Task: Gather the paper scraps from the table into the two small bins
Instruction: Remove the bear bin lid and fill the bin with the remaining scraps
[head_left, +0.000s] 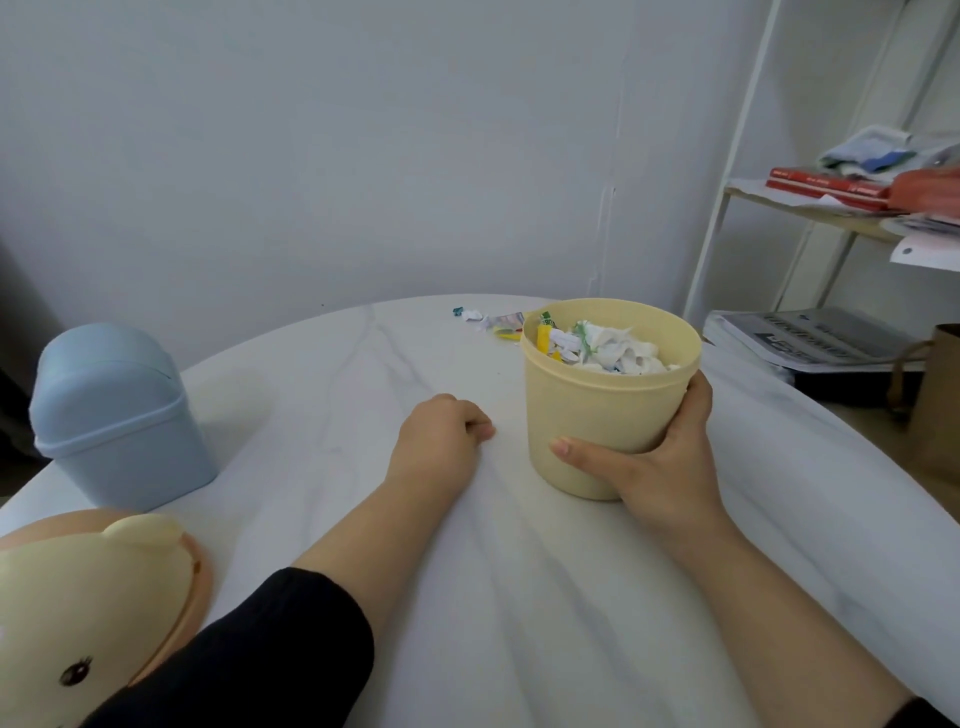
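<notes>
- The white marbled tabletop (519, 597) carries everything. Most of its near surface shows no litter, so I judge the gathering nearly done.
- The blue bin (117, 415) stands upright at the left, well apart from both hands, with its swing lid on. It looks parked out of the way rather than in use.
- The yellow bin (597, 410) stands right of centre with its top open. It is heaped almost to the rim with crumpled white and coloured paper (613, 348), and the open top lets more be dropped straight in.
- A cream lid with a bear face (78, 597) lies at the near left edge. It probably belongs to the yellow bin and was set aside to keep the mouth free.
- The right hand (660, 467) wraps the yellow bin's lower wall, thumb across the front and fingers behind. This steadies the bin or readies it to be slid.
- The left hand (441, 441) rests on the tabletop just left of that bin, clenched into a loose fist. Nothing shows inside it.
- A few paper scraps (493, 319) lie at the far edge, just behind the yellow bin's left side. The grip likely serves to bring the bin to them.
</notes>
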